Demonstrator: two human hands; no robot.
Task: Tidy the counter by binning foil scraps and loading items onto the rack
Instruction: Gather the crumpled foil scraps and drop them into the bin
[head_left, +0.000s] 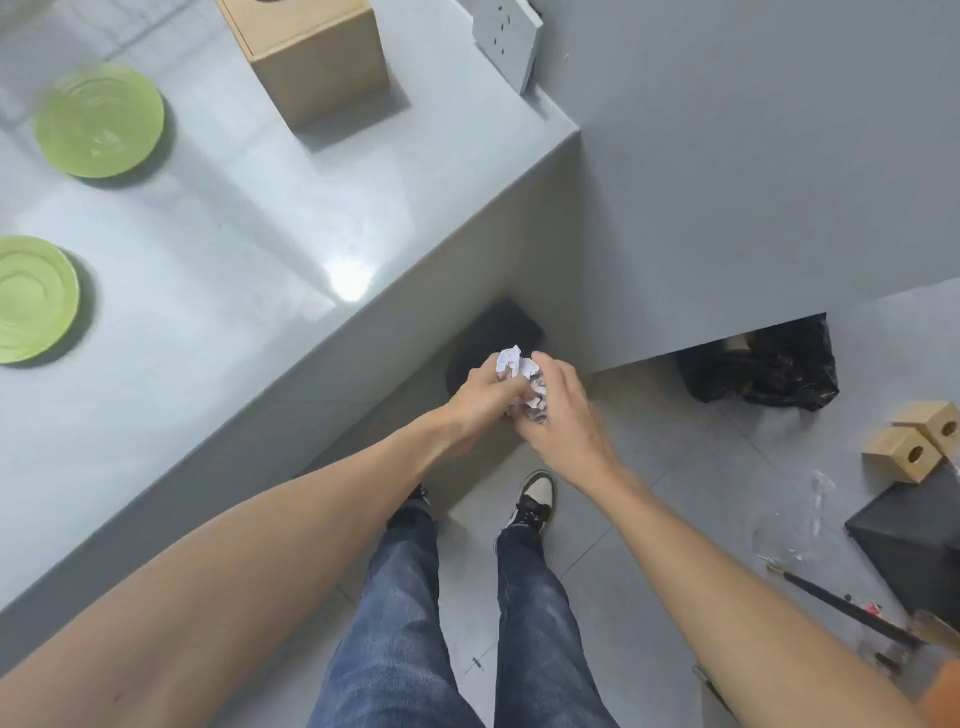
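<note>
Two bare forearms are seen nearest the camera, stretched forward and down over blue denim jeans (400, 623) and a black-and-white sneaker (532, 501) planted on the grey tiled floor (675, 467). The left hand (480, 397) and right hand (563, 410) are brought together, both curled and pressed around a crumpled silver-white foil ball (519, 376), which is gripped between them with its top poking out above the fingers. The foil is held off the counter, directly above a dark round bin (498, 325) that is tucked on the floor against the side of the grey counter (260, 260); the bin's inside is too dark to be read. On the counter top, two round light-green plates are left lying flat, one farther back (98, 119) and one at the left edge of view (34, 299), well apart from each other. A tan cardboard box (317, 57) is stood upright near the counter's far corner, and a white wall socket panel (506, 39) is seen just beyond it. On the floor to the right, a crumpled black plastic bag (763, 369) is stuffed under a grey panel, and two small wooden blocks with round holes (914, 441) are set beside a black box (919, 545). A dark rod (841, 605) is laid on the tiles near the right forearm.
</note>
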